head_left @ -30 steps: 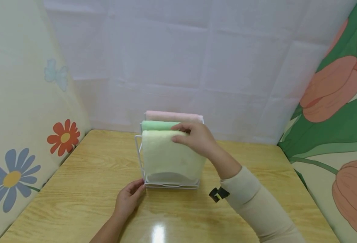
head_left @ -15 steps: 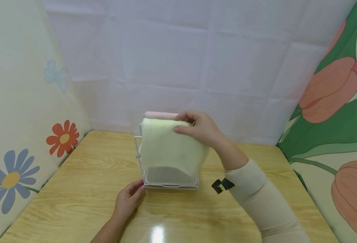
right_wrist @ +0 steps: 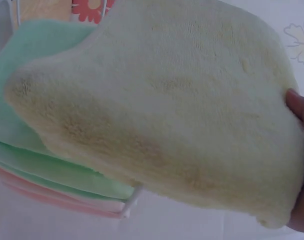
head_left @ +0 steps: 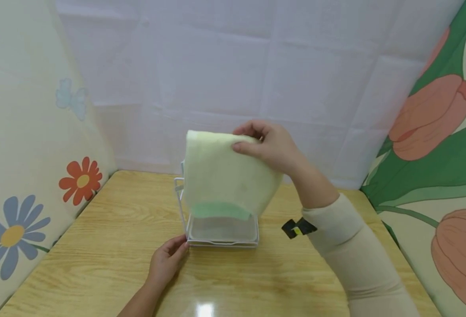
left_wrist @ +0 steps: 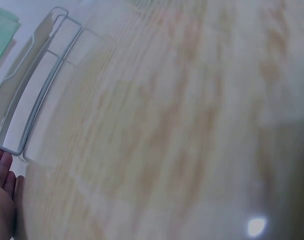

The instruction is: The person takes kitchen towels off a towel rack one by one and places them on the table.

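Observation:
My right hand (head_left: 272,145) pinches the top fold of a pale yellow towel (head_left: 225,171), thumb in front and fingers behind. The towel hangs in front of a white wire rack (head_left: 223,244), its lower edge above the rack's base. Below that edge shows part of a green towel (head_left: 221,210). In the right wrist view, the green towel (right_wrist: 36,40) and a pink towel (right_wrist: 51,197) hang on the rack behind the yellow one. On the wooden table, my left hand (head_left: 167,259) pinches the rack's front left corner, its fingers (left_wrist: 2,167) right at the bottom wire.
A greyish tray (head_left: 223,229) lies in the rack's base. The wooden table (head_left: 320,273) extends around the rack. Behind it hangs a white cloth (head_left: 217,66), with flower-printed panels (head_left: 459,167) on both sides. A black strap piece (head_left: 298,228) sits at my right sleeve.
My right hand has lifted the yellow towel up off the front of the rack, slightly to the right. More of the rack's base and the green towel's lower part show. The left hand stays put.

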{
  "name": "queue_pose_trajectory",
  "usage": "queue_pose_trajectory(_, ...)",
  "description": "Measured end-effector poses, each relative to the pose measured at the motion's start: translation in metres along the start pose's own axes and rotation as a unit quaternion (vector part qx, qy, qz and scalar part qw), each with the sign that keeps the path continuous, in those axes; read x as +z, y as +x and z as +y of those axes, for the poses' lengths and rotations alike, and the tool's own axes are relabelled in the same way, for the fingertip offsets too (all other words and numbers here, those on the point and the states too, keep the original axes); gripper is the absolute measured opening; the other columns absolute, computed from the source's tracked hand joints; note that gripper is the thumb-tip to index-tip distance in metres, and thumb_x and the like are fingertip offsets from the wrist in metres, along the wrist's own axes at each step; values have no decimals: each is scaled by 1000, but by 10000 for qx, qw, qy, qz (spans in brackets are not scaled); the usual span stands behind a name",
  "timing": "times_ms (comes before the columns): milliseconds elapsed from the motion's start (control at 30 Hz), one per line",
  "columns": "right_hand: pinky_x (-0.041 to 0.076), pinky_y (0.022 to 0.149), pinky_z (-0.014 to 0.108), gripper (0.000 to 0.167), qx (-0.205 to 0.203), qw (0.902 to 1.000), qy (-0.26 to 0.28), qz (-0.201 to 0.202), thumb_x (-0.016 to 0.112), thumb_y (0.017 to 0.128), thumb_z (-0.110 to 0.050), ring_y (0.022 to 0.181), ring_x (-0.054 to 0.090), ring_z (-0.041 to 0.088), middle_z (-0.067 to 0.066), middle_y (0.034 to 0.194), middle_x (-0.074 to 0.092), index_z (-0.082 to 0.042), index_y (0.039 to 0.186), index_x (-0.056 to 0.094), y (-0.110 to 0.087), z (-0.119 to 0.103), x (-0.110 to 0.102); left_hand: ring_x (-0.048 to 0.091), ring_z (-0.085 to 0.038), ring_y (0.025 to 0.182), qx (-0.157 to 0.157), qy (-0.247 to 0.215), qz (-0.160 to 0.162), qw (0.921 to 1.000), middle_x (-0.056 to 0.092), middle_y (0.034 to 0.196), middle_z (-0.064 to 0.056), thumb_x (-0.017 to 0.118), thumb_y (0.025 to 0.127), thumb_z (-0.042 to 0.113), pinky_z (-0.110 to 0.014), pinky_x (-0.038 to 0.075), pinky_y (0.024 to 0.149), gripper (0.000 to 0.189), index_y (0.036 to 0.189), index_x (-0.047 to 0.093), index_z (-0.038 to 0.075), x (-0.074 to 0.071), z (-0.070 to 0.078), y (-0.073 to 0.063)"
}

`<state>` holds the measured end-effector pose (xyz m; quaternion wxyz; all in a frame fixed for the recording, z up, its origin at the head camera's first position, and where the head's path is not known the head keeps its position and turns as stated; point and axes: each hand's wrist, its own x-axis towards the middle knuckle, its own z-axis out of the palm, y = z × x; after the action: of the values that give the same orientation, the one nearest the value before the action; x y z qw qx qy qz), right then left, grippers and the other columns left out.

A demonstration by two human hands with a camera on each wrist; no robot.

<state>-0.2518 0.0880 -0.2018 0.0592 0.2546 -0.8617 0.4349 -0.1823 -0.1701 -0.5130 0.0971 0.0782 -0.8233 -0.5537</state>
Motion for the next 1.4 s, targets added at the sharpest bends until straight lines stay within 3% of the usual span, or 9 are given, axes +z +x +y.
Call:
queue_pose_trajectory(333,47,59,22,25,-157,9989,111,435,81,81,-20,71,55,11,-1,87,69,-12,103,72,-5,-24,-28,54,15,93,-83,47,-44,9999,69,121,-15,67,94,18,-9,45,85,30,120,67,2,1,-2,2)
queue_pose_trajectory(633,50,55,22,24,-544,9957,109,747,80,83,-18,65,58,10,-7,79,68,-7,103,72,-14,-30,-53,55,14,93,-22,91,-72,9999,69,121,-15,67,94,20,-10,45,85,32,120,67,2,2,-2,3)
queue_pose_trajectory(1000,50,52,20,20,-614,9937,107,928,79,82,-15,61,59,8,-9,76,69,-7,99,72,-36,-28,-81,53,16,93,-140,105,-147,9997,68,124,-15,64,95,19,-8,46,85,31,122,66,3,0,2,6)
queue_pose_trajectory(1200,50,51,20,15,-527,9948,-63,872,79,83,-13,61,60,7,-10,76,68,-12,96,72,-45,-19,-93,55,12,97,-224,139,-178,9995,68,125,-13,64,96,21,-8,46,85,31,122,65,5,1,3,7)
queue_pose_trajectory(1400,52,52,22,15,-217,9960,-235,832,77,85,-16,63,62,8,-11,78,68,-13,99,72,-57,-5,-105,53,16,94,-221,111,-169,9996,68,125,-14,65,95,20,-7,45,85,31,122,66,4,2,3,8)
